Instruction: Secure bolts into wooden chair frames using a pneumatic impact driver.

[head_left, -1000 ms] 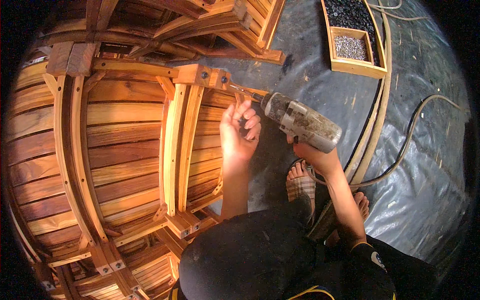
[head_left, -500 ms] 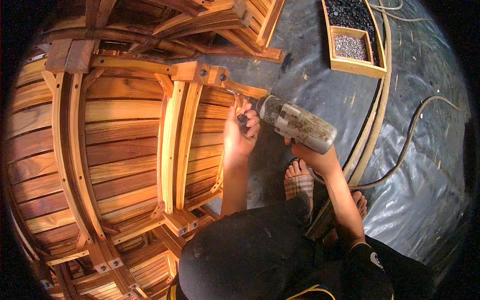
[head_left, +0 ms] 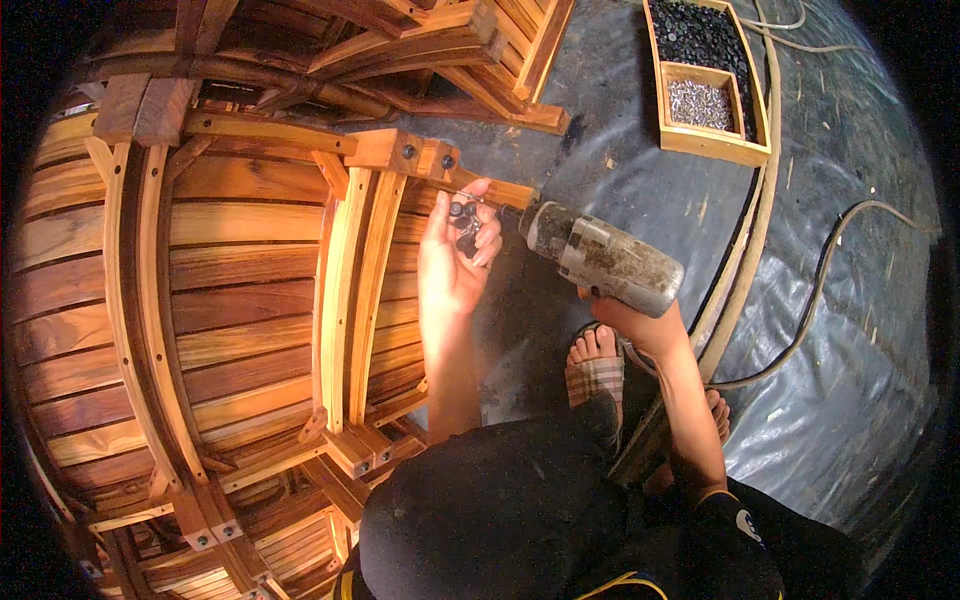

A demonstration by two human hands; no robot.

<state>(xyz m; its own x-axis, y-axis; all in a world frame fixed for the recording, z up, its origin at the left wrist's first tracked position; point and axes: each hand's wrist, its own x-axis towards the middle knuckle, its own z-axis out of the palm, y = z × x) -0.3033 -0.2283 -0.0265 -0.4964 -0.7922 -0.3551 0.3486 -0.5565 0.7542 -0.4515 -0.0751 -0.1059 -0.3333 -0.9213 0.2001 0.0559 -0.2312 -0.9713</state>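
Note:
In my right hand is a worn, dusty grey power driver, gripped by its handle. Its chuck and thin bit point up and left toward the wooden frame. My left hand is turned palm up with the fingers curled, cradling several small black caps and what look like silvery screws. The bit's tip is close to these fingers; whether they touch cannot be made out. Just beyond the left hand is the end block of the slatted wooden piece, with dark round caps set in it.
A wooden box holds black caps and a smaller tray of silvery screws at the far right. Hoses run over the dark plastic floor sheet. Another slatted wooden piece stands at the back. My feet are below the driver.
My left hand has shifted slightly left and turned palm up, its fingers loosening so that the caps show. The driver has moved a little right and toward me.

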